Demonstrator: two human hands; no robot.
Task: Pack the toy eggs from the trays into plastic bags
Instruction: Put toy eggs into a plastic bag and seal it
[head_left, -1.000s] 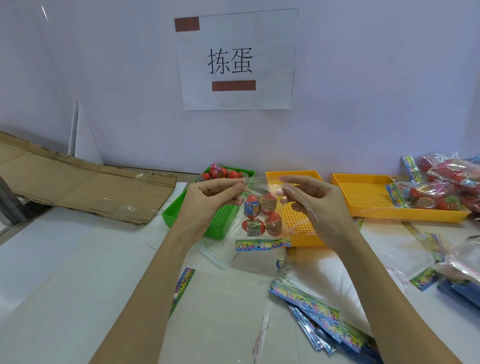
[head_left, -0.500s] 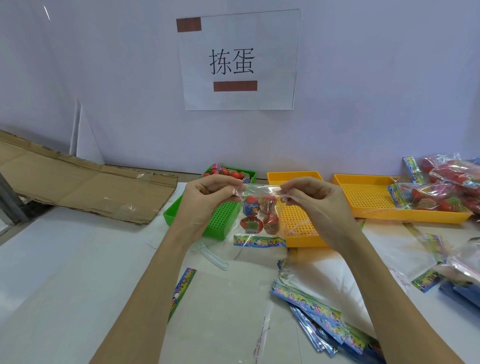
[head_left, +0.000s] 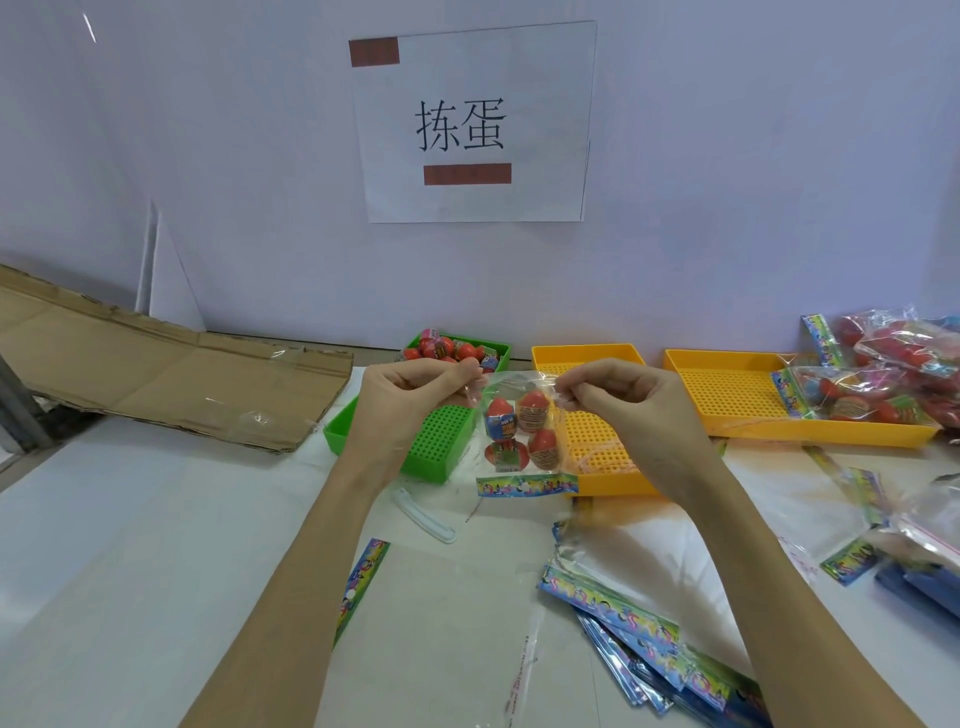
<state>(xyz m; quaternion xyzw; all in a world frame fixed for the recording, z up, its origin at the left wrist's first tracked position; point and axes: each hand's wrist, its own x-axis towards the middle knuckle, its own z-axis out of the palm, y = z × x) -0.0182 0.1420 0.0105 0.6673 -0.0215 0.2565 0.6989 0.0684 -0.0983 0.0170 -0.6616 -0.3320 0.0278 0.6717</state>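
Head view – hands (head_left: 519, 395) pinch bag (head_left: 524, 436) top; left fingertips hidden.

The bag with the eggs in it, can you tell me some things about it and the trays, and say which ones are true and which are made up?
1. Both hands pinch the top of the clear bag, the left hand at one corner and the right hand at the other. True.
2. The bag holds just one toy egg. False: four toy eggs show inside it.
3. The green tray has loose eggs at its far end. True.
4. The nearer yellow tray is full of loose eggs. False: no loose eggs show in it.
5. The bag lies flat on the table. False: it hangs from the fingers.
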